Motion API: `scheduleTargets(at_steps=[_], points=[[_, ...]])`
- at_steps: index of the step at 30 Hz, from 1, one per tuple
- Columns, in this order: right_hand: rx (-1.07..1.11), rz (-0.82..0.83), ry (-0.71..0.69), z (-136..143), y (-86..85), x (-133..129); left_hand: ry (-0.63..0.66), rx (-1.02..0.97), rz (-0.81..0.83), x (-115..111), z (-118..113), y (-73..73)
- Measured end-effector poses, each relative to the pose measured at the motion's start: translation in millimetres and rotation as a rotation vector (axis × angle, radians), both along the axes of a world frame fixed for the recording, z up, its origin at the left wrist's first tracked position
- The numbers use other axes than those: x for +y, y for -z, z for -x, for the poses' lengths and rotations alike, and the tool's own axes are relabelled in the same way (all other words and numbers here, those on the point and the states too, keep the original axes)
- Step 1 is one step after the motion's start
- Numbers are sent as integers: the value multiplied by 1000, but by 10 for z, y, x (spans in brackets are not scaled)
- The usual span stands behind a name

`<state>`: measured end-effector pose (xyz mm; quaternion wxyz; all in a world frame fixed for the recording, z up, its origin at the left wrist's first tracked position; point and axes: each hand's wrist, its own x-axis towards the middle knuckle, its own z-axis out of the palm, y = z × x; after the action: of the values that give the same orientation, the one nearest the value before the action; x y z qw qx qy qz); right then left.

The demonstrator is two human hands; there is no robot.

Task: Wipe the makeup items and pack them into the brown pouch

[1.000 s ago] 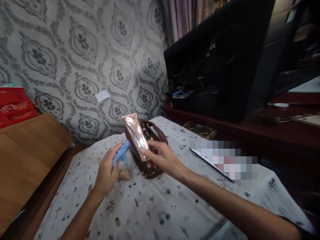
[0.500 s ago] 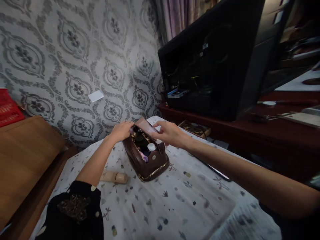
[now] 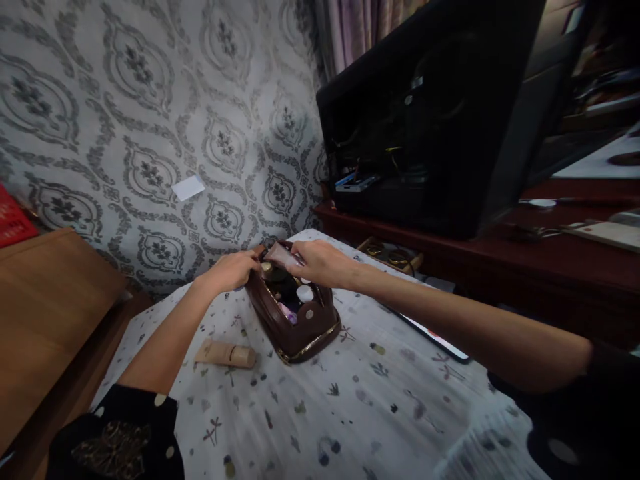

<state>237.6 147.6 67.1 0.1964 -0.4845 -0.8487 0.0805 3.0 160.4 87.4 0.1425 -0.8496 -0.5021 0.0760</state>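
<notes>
An unzipped dark brown bag [image 3: 270, 312] stands on the patterned white cloth [image 3: 300, 413], with a white round cap [image 3: 305, 293], a purple item [image 3: 288, 313] and other small things inside. My left hand [image 3: 234, 270] grips the bag's far left rim with its fingers closed. In my right hand [image 3: 323, 263] is a pinkish tube [image 3: 281, 255], pinched over the bag's far end. A beige tube [image 3: 225, 353] lies on the cloth left of the bag, below my left forearm.
A phone [image 3: 435, 337] lies partly under my right forearm. Behind it are a small wooden tray [image 3: 390, 255], a dark red desk [image 3: 500, 257] and a large black screen [image 3: 425, 133]. A cardboard box [image 3: 55, 313] stands at left.
The pinkish tube has moved lower, towards the bag's far end, with my right hand. My left hand has shifted slightly left and down along the rim. The view has turned a little.
</notes>
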Motion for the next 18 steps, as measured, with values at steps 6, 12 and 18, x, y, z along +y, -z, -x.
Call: scheduleTargets(at_steps=[6,12,18], points=[[-95,71,-18,255,-29,18,-7,-22,3,-62,83,60],[-148,126,-55,424,-34,118,-29,-19,2,-78,83,77],[-248,214,-97,549,-18,181,-27,-21,2,-78,72,79]])
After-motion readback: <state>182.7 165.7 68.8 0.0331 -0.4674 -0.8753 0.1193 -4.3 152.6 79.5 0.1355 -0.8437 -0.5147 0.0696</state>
